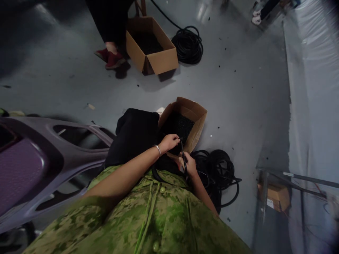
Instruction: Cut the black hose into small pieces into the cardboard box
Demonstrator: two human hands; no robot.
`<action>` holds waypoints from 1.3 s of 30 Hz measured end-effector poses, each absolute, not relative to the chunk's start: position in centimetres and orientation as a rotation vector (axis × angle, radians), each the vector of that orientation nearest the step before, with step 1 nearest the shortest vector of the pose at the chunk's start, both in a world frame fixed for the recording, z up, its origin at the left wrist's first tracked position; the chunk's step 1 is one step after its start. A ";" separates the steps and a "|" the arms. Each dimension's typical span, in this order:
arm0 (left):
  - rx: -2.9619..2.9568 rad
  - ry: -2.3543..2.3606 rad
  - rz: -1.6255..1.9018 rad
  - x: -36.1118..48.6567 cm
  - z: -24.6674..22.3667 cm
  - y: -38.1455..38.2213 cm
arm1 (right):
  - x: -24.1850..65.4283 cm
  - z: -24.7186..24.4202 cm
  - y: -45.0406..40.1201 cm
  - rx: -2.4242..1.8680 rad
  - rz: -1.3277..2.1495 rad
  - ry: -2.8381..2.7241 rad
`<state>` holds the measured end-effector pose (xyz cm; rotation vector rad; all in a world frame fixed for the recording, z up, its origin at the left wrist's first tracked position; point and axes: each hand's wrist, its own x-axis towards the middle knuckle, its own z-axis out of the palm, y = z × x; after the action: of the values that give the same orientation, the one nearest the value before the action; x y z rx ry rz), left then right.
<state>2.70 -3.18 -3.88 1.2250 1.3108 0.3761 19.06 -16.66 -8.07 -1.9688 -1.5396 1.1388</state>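
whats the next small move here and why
Probably steady the black tubing with the right hand, which grips it lower down, since the left hand seems to pinch its upper end, above the cardboard box of black pieces.

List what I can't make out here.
All in the head view:
- Left hand: anything pinched is too small.
- Right hand: fingers partly hide a reddish object.
- Near box: dark contents, too small.
- Person in red shoes: cut off by top edge.

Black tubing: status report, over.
Right hand gripping the black tubing; left hand pinched at its upper end. Open carton of small black pieces just ahead. Nothing seen blocking either hand.
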 end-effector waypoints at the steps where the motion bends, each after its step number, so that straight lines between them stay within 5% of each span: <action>1: 1.229 1.303 0.375 2.7 -3.8 -3.2 | 19.0 -8.0 -16.6 -1.973 1.134 -1.544; 39: 1.541 1.310 0.253 2.3 -3.8 -3.1 | 18.3 -6.3 -16.6 -2.043 1.102 -1.557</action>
<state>2.30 -3.14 -3.79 1.5409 1.3097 0.2534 18.33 -16.62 -6.30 -2.0425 -1.5571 1.1017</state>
